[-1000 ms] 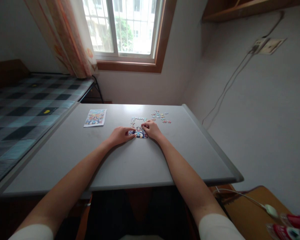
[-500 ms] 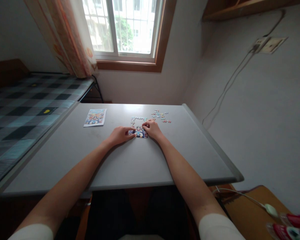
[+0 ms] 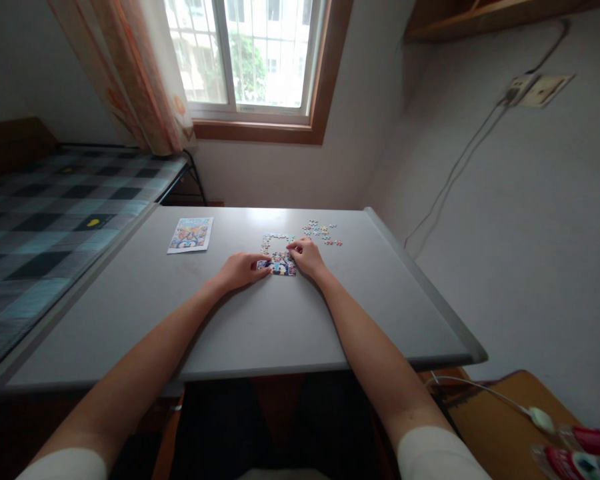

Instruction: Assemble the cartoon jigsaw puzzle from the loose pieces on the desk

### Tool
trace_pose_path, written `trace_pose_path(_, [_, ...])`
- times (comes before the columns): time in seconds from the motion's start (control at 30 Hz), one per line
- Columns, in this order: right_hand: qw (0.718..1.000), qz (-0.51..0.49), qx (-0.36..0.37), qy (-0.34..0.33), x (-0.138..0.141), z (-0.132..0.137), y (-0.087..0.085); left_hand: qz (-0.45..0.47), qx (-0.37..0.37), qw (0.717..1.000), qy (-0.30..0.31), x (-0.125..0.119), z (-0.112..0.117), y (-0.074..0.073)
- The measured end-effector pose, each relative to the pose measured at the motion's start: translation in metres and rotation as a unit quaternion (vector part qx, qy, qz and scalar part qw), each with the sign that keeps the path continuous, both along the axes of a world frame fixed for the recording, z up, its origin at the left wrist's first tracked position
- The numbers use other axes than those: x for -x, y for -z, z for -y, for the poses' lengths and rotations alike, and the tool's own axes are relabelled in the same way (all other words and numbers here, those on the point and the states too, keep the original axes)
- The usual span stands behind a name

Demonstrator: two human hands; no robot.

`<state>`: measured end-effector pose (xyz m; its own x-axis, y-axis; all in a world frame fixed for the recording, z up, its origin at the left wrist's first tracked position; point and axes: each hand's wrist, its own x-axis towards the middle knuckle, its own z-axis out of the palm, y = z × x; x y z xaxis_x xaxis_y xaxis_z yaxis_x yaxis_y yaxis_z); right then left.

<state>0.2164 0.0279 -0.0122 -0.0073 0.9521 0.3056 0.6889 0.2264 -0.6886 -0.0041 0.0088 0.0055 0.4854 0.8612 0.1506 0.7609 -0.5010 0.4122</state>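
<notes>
A partly joined jigsaw puzzle lies on the grey table. My left hand rests at its left edge, fingers curled and fingertips pressing on the joined part. My right hand sits at the puzzle's right side, fingers bent in a pinch over the pieces; what is between them is too small to make out. Loose puzzle pieces are scattered just beyond my right hand.
A printed picture card lies at the table's far left. A bed with a checked cover adjoins the left edge. A wall stands close on the right. A wooden surface with a white cable is at lower right.
My right hand has shifted slightly to the right and farther along the puzzle's edge. My left hand has stayed in place.
</notes>
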Motion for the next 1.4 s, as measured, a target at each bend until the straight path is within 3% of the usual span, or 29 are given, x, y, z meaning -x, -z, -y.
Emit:
trace_pose_path(1.1, [1.0, -0.008, 0.005, -0.029, 0.0004, 0.0015, -0.001, 0.003, 0.003, 1.0, -0.001, 0.0002, 0.0, 0.0008])
trace_pose_path(1.4, [1.0, 0.0, 0.01, -0.001, 0.0014, 0.0046, -0.0055, 0.002, 0.006, 1.0, -0.002, 0.0001, 0.0007, -0.001])
